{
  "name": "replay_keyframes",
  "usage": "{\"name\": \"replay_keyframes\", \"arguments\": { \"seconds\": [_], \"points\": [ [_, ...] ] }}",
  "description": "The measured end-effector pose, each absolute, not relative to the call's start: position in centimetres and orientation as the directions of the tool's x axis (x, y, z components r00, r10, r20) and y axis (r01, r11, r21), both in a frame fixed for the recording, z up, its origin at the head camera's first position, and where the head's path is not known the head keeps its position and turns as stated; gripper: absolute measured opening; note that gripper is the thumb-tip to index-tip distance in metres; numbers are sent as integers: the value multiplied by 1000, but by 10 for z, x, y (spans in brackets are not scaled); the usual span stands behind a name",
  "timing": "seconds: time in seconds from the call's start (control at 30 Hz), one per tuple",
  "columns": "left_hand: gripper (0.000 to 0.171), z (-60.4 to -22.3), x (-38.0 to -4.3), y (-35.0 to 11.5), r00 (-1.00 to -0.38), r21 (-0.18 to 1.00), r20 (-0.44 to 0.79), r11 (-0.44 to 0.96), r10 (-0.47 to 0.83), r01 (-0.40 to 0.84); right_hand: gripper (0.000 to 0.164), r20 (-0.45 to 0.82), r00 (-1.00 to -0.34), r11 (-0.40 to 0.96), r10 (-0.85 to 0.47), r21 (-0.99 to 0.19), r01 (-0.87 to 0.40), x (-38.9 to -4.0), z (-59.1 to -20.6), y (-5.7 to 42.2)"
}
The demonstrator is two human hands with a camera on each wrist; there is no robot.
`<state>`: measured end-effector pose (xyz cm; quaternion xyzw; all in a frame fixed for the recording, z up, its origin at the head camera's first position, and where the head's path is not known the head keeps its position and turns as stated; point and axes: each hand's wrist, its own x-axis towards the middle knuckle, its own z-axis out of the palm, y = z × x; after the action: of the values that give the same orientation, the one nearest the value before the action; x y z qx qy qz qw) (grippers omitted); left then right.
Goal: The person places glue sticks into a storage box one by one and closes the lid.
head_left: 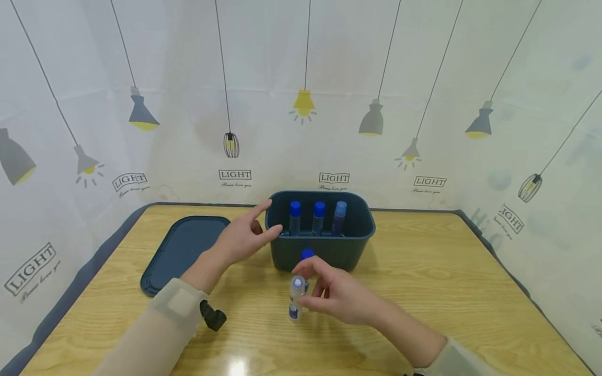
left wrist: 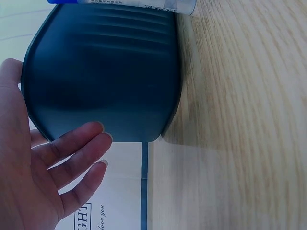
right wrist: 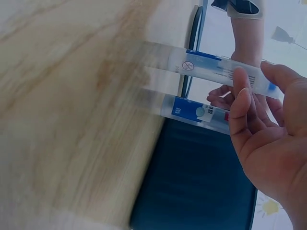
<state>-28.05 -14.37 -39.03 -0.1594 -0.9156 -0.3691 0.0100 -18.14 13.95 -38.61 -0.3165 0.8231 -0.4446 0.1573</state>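
Observation:
Three blue-capped clear glue tubes [head_left: 318,218] stand upright inside a dark blue-green plastic box [head_left: 324,253]. My left hand [head_left: 242,235] is at the box's left end, thumb on the front rim and index finger by the left rim, the other fingers spread outside. On the table before the box stand two more labelled tubes. The rear one [head_left: 308,254] has a blue cap and is partly hidden by my right hand [head_left: 345,292]. The front tube [head_left: 294,308] has a see-through top. My right thumb touches or nearly touches it, the fingers loosely bent around it without a plain pinch.
A dark blue lid [head_left: 183,250] lies flat on the wooden table [head_left: 423,271], left of the box. Behind rises a white cloth [head_left: 263,62] printed with lamps. A black strap device [head_left: 213,316] sits on the left wrist.

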Motion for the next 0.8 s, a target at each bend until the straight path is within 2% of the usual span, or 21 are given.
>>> {"name": "replay_keyframes", "arguments": {
  "seconds": [0.5,0.8],
  "points": [
    [86,-391,-280,-144,-950,683,128,670,284,293,34,39,-735,389,-677,-829,-402,-182,-390,139],
    [87,-390,-280,-143,-951,677,126,676,282,290,33,188,-703,310,-686,-799,-516,-173,-371,145]
  ]
}}
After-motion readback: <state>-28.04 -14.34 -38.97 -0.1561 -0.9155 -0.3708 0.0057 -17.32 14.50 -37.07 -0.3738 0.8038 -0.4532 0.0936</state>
